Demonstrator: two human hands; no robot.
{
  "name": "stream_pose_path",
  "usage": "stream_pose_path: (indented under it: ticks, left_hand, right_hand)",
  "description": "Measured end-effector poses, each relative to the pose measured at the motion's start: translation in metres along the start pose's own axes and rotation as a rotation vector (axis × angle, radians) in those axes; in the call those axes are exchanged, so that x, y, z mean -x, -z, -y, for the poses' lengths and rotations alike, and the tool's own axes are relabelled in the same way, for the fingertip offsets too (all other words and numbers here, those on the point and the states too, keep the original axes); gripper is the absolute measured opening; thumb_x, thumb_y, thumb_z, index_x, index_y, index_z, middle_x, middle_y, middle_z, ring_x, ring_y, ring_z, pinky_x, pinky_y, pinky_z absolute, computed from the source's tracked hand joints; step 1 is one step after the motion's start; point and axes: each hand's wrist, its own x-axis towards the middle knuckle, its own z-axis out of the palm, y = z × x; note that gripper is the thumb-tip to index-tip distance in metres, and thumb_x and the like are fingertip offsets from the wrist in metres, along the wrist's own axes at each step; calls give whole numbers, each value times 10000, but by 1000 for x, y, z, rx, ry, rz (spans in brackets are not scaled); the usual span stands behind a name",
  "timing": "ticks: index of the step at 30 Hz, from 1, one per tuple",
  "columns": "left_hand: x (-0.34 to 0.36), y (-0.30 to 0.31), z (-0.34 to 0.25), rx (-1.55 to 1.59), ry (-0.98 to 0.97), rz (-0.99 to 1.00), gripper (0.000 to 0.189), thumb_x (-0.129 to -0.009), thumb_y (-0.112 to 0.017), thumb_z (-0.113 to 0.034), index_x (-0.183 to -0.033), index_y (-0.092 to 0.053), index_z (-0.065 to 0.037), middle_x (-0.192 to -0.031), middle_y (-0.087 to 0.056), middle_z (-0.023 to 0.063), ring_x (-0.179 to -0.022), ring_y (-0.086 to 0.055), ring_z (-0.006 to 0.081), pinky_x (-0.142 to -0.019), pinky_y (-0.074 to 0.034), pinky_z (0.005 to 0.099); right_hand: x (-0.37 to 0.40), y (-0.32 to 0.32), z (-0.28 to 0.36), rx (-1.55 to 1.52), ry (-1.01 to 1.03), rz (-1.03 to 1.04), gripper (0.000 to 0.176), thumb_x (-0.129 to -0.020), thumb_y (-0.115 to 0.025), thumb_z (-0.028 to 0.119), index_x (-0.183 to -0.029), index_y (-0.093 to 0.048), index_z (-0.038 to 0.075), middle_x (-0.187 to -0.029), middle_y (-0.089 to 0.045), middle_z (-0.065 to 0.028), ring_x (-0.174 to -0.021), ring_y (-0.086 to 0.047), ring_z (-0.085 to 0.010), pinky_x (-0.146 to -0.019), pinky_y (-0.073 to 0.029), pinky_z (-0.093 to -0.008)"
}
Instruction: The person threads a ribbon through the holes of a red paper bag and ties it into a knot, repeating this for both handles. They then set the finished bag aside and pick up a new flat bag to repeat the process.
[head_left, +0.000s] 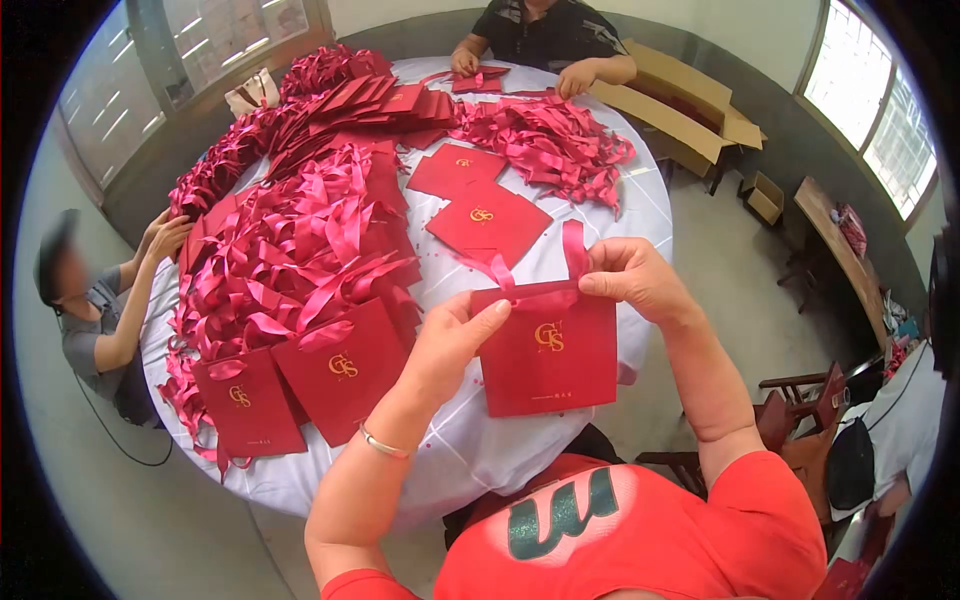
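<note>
A red paper bag (550, 360) with a gold logo hangs upright between my hands, over the near edge of the round table. My left hand (468, 328) pinches its top left corner and the pink ribbon (502, 270). At the top right, my right hand (628, 280) is closed on the bag and ribbon, with a ribbon loop standing up beside the fingers. Just beyond lie flat red bags (490, 218) without visible ribbon bows. To the left, finished-looking bags with ribbons (345, 370) lean in dense rows.
A white-clothed round table (655, 225) carries stacked red bags (350, 110) and a pink ribbon pile (560, 145). One co-worker (95, 310) sits left, another (545, 40) across. Open cardboard boxes (680, 100) and a wooden bench (845, 260) stand right.
</note>
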Motion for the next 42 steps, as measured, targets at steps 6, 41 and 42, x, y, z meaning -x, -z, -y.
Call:
stream_pose_path:
  ticks: [6,41,42]
  left_hand:
    - [0,6,-2,79,-113,23,215,-926,-687,-149,-1090,-679,-10,-1012,-702,48,-909,-642,108,-842,-492,262]
    - [2,-7,-11,272,-333,-51,199,-1024,-525,-186,-1099,-622,-30,-1049,-710,153,-941,-689,215,-860,-559,350]
    - [3,-4,-13,223,-319,-20,205,-1022,-527,-186,-1110,-621,-26,-1050,-710,153,-945,-690,218,-864,-557,353]
  right_hand:
    - [4,-6,-5,48,169,78,267,-778,-817,34,-705,-561,55,-708,-541,60,-655,-466,-24,-578,-382,-218]
    - [4,-45,-13,-62,117,64,214,-882,-730,94,-1065,-702,-14,-940,-714,-53,-880,-665,-106,-808,-527,-245]
    - [4,-43,-15,-60,114,70,194,-879,-729,64,-1054,-711,-18,-930,-709,-43,-868,-659,-101,-777,-535,-241]
